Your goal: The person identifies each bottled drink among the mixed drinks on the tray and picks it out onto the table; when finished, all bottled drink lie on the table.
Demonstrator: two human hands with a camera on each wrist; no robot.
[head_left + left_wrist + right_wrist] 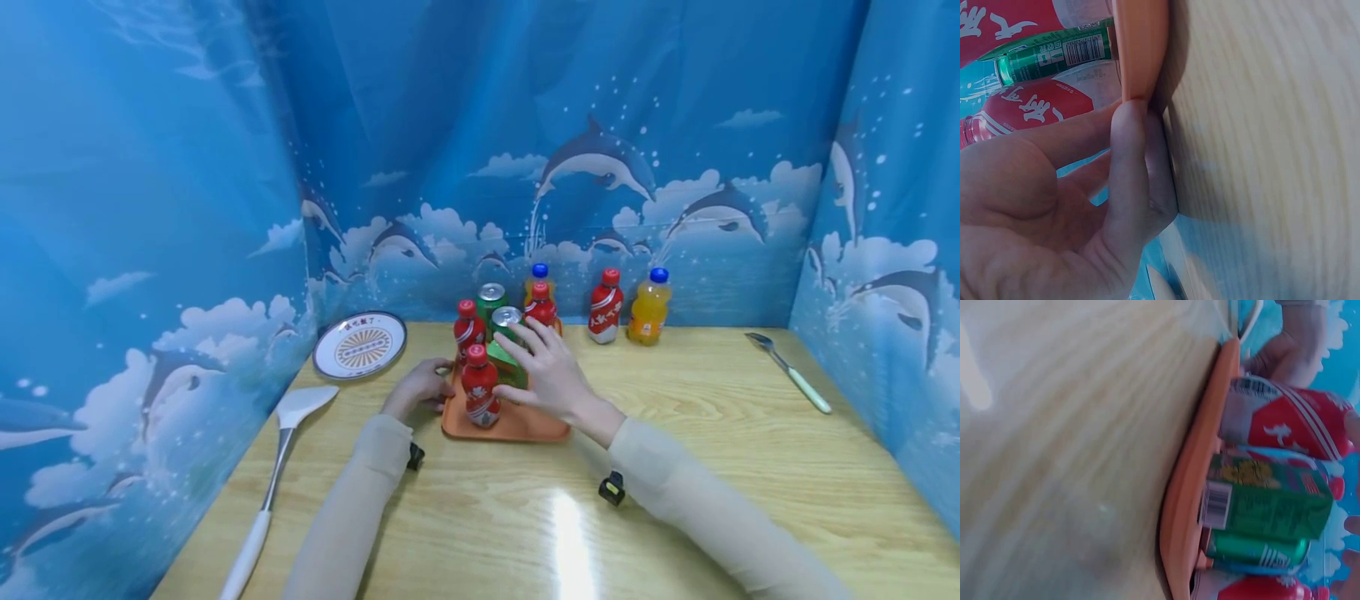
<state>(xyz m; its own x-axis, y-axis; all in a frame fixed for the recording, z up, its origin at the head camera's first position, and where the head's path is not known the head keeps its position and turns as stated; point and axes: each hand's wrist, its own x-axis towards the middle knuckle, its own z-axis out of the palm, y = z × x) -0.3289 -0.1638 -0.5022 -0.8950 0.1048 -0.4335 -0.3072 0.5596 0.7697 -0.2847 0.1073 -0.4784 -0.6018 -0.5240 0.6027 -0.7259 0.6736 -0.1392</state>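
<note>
- The step in hand looks like steadying the tray (528, 427) while what stands on it is set in place.
- The left hand (420, 387) pinches the tray's left rim between thumb and fingers.
- The right hand (553, 375) is over the tray, fingers spread, by the carton (1266, 497) and the near can (507, 317); whether a fingertip touches either cannot be told.
- The tray lies mid-tabletop (712, 467), with the near red bottle (481, 387) upright at its near left.
- Right of the tray, toward the far edge, stand the lone red bottle (605, 308) and the orange bottle (649, 310).
- The next move probably calls for a firm left pinch and careful right fingers, lest neighbours topple.
</note>
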